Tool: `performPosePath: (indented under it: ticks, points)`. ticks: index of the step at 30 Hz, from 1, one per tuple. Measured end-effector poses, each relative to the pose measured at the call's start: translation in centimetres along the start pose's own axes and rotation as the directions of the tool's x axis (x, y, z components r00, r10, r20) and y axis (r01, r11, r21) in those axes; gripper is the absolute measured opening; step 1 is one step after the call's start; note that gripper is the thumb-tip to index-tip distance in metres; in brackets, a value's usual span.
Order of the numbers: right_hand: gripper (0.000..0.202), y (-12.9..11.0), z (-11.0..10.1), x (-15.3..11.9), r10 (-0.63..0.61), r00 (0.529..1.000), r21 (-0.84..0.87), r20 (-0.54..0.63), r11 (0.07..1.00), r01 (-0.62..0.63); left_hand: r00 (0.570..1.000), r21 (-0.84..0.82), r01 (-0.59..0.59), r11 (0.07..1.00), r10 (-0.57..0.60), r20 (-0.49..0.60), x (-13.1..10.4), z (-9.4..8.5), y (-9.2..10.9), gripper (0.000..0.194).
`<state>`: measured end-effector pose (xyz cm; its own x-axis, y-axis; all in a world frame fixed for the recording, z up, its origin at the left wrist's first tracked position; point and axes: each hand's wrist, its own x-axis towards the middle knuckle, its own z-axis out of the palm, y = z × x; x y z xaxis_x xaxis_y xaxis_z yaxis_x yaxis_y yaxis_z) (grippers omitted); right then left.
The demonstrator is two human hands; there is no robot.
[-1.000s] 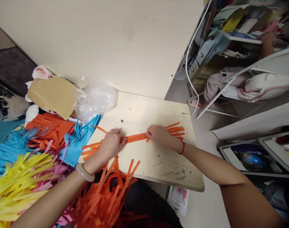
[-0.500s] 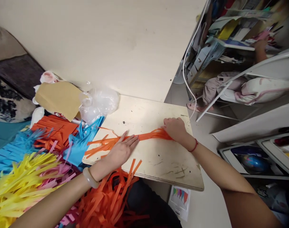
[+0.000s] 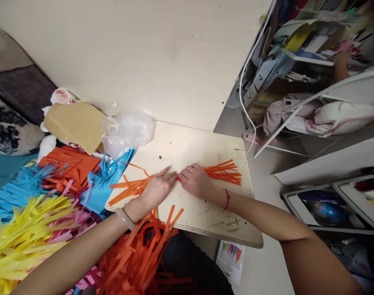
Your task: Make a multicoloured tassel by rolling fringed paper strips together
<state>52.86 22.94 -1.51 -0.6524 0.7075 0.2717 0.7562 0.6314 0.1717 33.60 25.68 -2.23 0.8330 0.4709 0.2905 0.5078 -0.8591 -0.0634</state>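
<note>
An orange fringed paper tassel (image 3: 225, 172) lies sideways across the small wooden board (image 3: 211, 213), its cut strips fanned out at both ends. My left hand (image 3: 158, 187) presses on it left of its middle, index finger stretched out, the other fingers bent onto the paper. Beside it, nearly touching, my right hand (image 3: 194, 180) is closed on the tassel's narrow middle. Both hands cover the part between the fringes. More loose orange strips (image 3: 138, 254) hang below the board's near edge, over my lap.
Yellow fringed paper (image 3: 24, 241), blue fringed paper (image 3: 98, 186) and an orange stack (image 3: 68, 166) are heaped at the left. A clear plastic bag (image 3: 127, 133) and brown paper (image 3: 76, 125) lie behind them. At the right, another person sits by a white folding chair (image 3: 300, 110).
My right hand has moved left from the tassel's right end to its middle, uncovering the right fringe, which now lies spread. My left hand stays nearly in place, its fingers more bent.
</note>
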Motion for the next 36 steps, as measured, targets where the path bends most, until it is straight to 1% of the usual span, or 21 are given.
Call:
performPosePath:
  ticks: [3,6,8,9,11,12,14,16,17,19,21,26,30,31,32,33,34,36]
  points:
    - [0.028,0.1,-0.1,-0.4,-0.047,0.999,0.004,-0.025,0.999,0.047,0.997,0.011,-0.01,1.0,0.011,-0.072,-0.5,0.5,-0.1,0.027]
    - [0.025,1.0,-0.1,-1.6,-0.061,0.996,0.063,-0.065,0.996,0.065,0.987,-0.012,-0.03,0.999,0.028,-0.157,-1.4,0.6,-0.3,0.026]
    - [0.023,1.8,-0.1,-2.5,-0.02,0.994,0.134,-0.112,0.99,0.035,0.979,-0.056,-0.021,0.998,0.009,-0.202,-2.2,0.5,-0.6,0.024]
    - [0.023,2.2,-0.2,-2.9,0.015,0.992,0.184,-0.126,0.983,0.008,0.975,-0.084,0.0,0.996,-0.018,-0.223,-2.6,0.4,-0.7,0.023]
    - [0.021,2.9,-0.3,-3.2,0.113,0.987,0.308,-0.115,0.948,-0.072,0.961,-0.149,0.066,0.987,-0.103,-0.256,-3.2,0.1,-1.0,0.02]
    - [0.02,3.1,-0.3,-3.2,0.17,0.982,0.375,-0.081,0.918,-0.128,0.952,-0.194,0.104,0.975,-0.155,-0.266,-3.4,-0.1,-1.1,0.018]
    - [0.017,3.3,-0.5,-2.8,0.277,0.961,0.48,0.017,0.841,-0.251,0.933,-0.313,0.184,0.932,-0.265,-0.241,-3.5,-0.5,-1.4,0.015]
    - [0.014,3.3,-0.6,-2.2,0.352,0.929,0.523,0.114,0.774,-0.358,0.918,-0.422,0.268,0.866,-0.363,-0.161,-3.4,-0.8,-1.7,0.016]
    - [0.013,3.3,-0.7,-1.9,0.377,0.914,0.523,0.148,0.755,-0.396,0.907,-0.45,0.314,0.836,-0.404,-0.118,-3.3,-0.9,-1.8,0.017]
    - [0.014,3.1,-1.0,-1.4,0.407,0.895,0.497,0.183,0.747,-0.441,0.888,-0.441,0.392,0.807,-0.458,-0.049,-3.1,-1.1,-2.1,0.019]
    - [0.016,2.9,-1.2,-1.2,0.418,0.886,0.464,0.2,0.756,-0.461,0.877,-0.378,0.443,0.813,-0.48,-0.007,-2.9,-1.1,-2.3,0.02]
    - [0.018,2.7,-1.5,-1.0,0.41,0.888,0.437,0.208,0.773,-0.46,0.877,-0.215,0.481,0.85,-0.468,0.108,-2.0,-1.5,-2.5,0.024]
    - [0.017,2.8,-1.6,-1.0,0.376,0.897,0.35,0.234,0.828,-0.439,0.884,-0.117,0.455,0.883,-0.432,0.177,-1.2,-2.1,-2.6,0.023]
    - [0.013,2.6,-1.6,-0.9,0.365,0.904,0.312,0.222,0.852,-0.42,0.894,-0.105,0.435,0.894,-0.415,0.167,-1.1,-2.2,-2.6,0.02]
    - [0.009,2.4,-1.5,-0.8,0.351,0.917,0.27,0.191,0.879,-0.393,0.91,-0.099,0.405,0.909,-0.39,0.141,-1.0,-2.3,-2.5,0.016]
    - [0.009,2.1,-1.4,-0.7,0.325,0.935,0.226,0.144,0.909,-0.351,0.931,-0.099,0.36,0.928,-0.351,0.098,-1.0,-2.3,-2.4,0.014]
    - [0.016,1.6,-1.2,-0.6,0.276,0.957,0.183,0.09,0.94,-0.289,0.954,-0.099,0.301,0.949,-0.297,0.047,-1.0,-2.3,-2.2,0.016]
    - [0.03,0.7,-0.8,-0.3,0.129,0.992,0.106,0.004,0.986,-0.129,0.986,-0.072,0.16,0.984,-0.163,-0.03,-1.3,-2.1,-1.8,0.024]
